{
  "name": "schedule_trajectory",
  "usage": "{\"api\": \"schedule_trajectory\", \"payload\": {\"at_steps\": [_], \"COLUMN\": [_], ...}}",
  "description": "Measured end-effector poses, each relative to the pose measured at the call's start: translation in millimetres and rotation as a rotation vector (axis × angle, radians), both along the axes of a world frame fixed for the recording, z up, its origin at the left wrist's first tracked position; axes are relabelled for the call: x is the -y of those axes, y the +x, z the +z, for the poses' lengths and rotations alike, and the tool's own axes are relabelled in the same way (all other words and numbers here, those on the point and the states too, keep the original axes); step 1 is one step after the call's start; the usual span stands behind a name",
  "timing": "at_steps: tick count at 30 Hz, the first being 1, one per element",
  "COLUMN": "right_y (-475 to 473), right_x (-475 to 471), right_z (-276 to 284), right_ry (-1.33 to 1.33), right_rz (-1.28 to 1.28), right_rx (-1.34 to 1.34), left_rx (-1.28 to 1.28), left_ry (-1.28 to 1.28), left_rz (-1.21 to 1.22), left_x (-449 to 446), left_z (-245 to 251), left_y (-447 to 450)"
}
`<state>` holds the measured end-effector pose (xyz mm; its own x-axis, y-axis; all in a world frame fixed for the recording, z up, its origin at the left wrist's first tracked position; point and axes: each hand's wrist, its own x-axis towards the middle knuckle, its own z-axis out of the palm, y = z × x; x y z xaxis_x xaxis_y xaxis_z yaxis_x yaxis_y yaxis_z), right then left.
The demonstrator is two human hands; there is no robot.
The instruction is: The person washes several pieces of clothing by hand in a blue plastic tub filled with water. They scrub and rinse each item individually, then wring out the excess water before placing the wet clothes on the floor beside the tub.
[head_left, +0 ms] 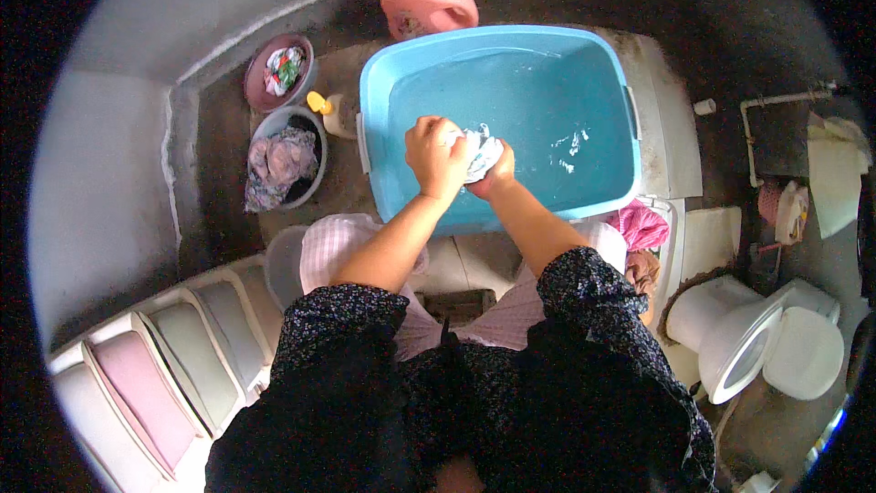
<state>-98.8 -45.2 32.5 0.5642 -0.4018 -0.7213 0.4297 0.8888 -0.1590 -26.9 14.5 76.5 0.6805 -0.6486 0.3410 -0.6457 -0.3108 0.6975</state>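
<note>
A small bunched white cloth with dark markings (484,155) is gripped between both hands above a large light-blue plastic tub (380,82). My left hand (438,156) presses on it from the left, knuckles up. From the right and below, my right hand (498,170) holds its other side, with the fingers partly hidden. Water (493,96) stands in the tub, and white patches of suds (572,147) float right of the hands.
Left of the tub are a basin with colourful cloth (279,73), a bucket with patterned clothes (282,161) and a yellow-topped bottle (335,113). Behind stands a pink jug (428,0). Pink cloth (642,224) and a toilet (753,335) are at right, plastic drawers (147,383) lower left.
</note>
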Motion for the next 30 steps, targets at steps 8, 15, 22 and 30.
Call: {"api": "schedule_trajectory", "payload": {"at_steps": [8,15,22,30], "right_y": [-39,-246,-527,-629], "right_x": [52,33,-87,-153], "right_z": [63,158,112,51], "right_ry": [-0.952,-1.363,-1.188,-0.810], "right_rz": [-0.561,-0.788,-0.195,0.117], "right_rx": [-0.668,-0.890,-2.086,-2.270], "left_rx": [-1.039,-0.834,-0.502,-0.480], "left_ry": [-0.144,0.230,0.502,0.592], "left_rz": [-0.362,-0.382,-0.574,-0.483], "left_x": [-15,-40,-59,-70], "left_z": [-20,-27,-38,-45], "left_y": [6,5,-19,-7]}}
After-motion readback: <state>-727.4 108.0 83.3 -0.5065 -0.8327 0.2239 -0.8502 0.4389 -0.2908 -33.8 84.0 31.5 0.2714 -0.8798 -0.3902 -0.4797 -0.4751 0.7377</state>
